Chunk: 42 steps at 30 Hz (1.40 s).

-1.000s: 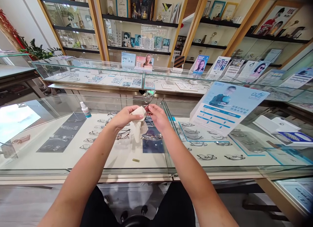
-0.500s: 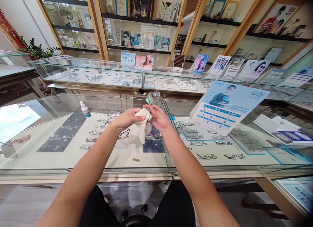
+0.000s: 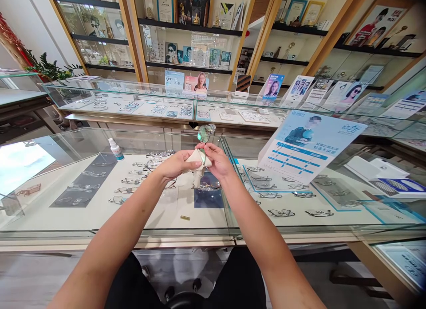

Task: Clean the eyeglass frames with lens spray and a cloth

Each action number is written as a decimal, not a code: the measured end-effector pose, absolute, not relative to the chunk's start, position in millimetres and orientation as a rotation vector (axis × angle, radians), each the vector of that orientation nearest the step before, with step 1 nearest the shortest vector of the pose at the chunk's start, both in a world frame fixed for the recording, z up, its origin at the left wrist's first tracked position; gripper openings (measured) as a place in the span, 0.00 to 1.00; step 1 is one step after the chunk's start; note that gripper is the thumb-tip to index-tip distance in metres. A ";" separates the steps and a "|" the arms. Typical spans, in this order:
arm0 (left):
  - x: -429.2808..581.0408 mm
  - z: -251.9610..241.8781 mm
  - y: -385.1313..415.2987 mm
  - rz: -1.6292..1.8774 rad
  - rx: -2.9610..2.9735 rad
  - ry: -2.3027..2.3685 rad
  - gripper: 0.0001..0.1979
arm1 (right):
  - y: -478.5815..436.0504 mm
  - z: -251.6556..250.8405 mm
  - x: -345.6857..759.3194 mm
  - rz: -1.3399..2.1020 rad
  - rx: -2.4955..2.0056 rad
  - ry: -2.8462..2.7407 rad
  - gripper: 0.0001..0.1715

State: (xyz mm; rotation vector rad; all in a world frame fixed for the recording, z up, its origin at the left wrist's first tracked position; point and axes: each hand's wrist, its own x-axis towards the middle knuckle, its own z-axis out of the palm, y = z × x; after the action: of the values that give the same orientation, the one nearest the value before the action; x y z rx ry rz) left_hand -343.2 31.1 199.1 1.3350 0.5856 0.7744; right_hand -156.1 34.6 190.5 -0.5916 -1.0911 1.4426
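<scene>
From the head view, glasses (image 3: 204, 134) stand on end above the glass counter (image 3: 149, 232). The left hand (image 3: 176, 164) pinches a pale cloth (image 3: 195, 157) against the mostly hidden lower lens; the right hand (image 3: 218, 162) grips the frame, fingertip contact hard to make out.

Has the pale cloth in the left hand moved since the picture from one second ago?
Yes, to the right: the pale cloth's hanging end was left of the dark blue mat; now it shows in front of that mat's left edge.
</scene>
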 end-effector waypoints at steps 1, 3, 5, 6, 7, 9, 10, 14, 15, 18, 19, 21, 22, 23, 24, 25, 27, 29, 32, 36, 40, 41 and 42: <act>-342.3 199.4 30.1 0.787 1.347 0.589 0.28 | 34.1 190.8 -156.0 1.437 -0.593 -1.093 0.27; -339.4 200.3 27.0 0.827 1.360 0.590 0.28 | 33.5 191.4 -155.7 1.421 -0.599 -1.097 0.27; -335.3 201.3 23.0 0.872 1.363 0.591 0.28 | 33.0 192.2 -155.3 1.413 -0.611 -1.100 0.27; -332.9 201.7 21.0 0.897 1.362 0.595 0.27 | 32.8 192.8 -155.2 1.413 -0.614 -1.097 0.27; -330.5 201.8 19.0 0.923 1.359 0.601 0.27 | 32.6 193.4 -155.2 1.416 -0.612 -1.090 0.27; -326.0 201.5 16.0 0.972 1.349 0.614 0.28 | 32.3 194.4 -155.4 1.426 -0.590 -1.066 0.26; -324.0 201.0 15.1 0.992 1.342 0.621 0.28 | 32.3 194.8 -155.6 1.432 -0.573 -1.052 0.26; -319.2 197.4 14.7 1.020 1.304 0.640 0.30 | 33.2 193.5 -156.0 1.448 -0.531 -1.026 0.23; -318.5 196.3 15.1 1.017 1.297 0.638 0.31 | 33.7 192.5 -155.9 1.445 -0.533 -1.030 0.22; -316.6 193.5 15.9 1.025 1.297 0.625 0.32 | 34.8 189.2 -156.2 1.425 -0.564 -1.050 0.22; -315.6 192.7 15.9 1.042 1.302 0.625 0.33 | 34.7 188.5 -156.7 1.418 -0.579 -1.057 0.23; -313.2 191.5 15.4 1.093 1.307 0.639 0.34 | 33.8 188.4 -158.2 1.411 -0.606 -1.068 0.24; -311.8 191.0 15.0 1.122 1.308 0.652 0.35 | 32.9 189.0 -159.2 1.412 -0.614 -1.072 0.24; -310.4 190.7 14.5 1.150 1.310 0.664 0.35 | 31.7 190.0 -160.4 1.414 -0.619 -1.073 0.25; -309.0 190.5 13.9 1.178 1.311 0.676 0.36 | 30.3 191.2 -161.6 1.415 -0.621 -1.074 0.24; -307.8 190.3 13.5 1.206 1.315 0.687 0.36 | 28.7 192.5 -162.8 1.414 -0.622 -1.076 0.24; -305.9 190.0 12.8 1.260 1.328 0.706 0.35 | 25.6 195.1 -165.1 1.398 -0.626 -1.084 0.23; -305.1 189.5 12.7 1.299 1.334 0.724 0.34 | 22.5 197.1 -167.1 1.372 -0.634 -1.099 0.22; -305.6 188.8 13.4 1.330 1.324 0.758 0.32 | 18.8 198.7 -170.2 1.350 -0.643 -1.122 0.21; -307.1 188.9 14.7 1.384 1.327 0.802 0.31 | 16.9 198.3 -173.5 1.333 -0.618 -1.153 0.22; -307.4 189.5 15.0 1.410 1.356 0.823 0.32 | 18.7 194.9 -173.8 1.302 -0.608 -1.146 0.22; -307.5 189.5 15.0 1.410 1.366 0.834 0.33 | 19.4 194.0 -173.5 1.296 -0.613 -1.147 0.22; -307.7 189.5 15.0 1.408 1.374 0.845 0.33 | 20.0 193.1 -173.1 1.290 -0.620 -1.149 0.21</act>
State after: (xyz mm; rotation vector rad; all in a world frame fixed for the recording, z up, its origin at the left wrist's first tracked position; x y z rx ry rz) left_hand -307.7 15.0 189.5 1.3743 0.8451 1.4079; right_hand -173.1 20.0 193.1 -0.6198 -1.1489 1.2904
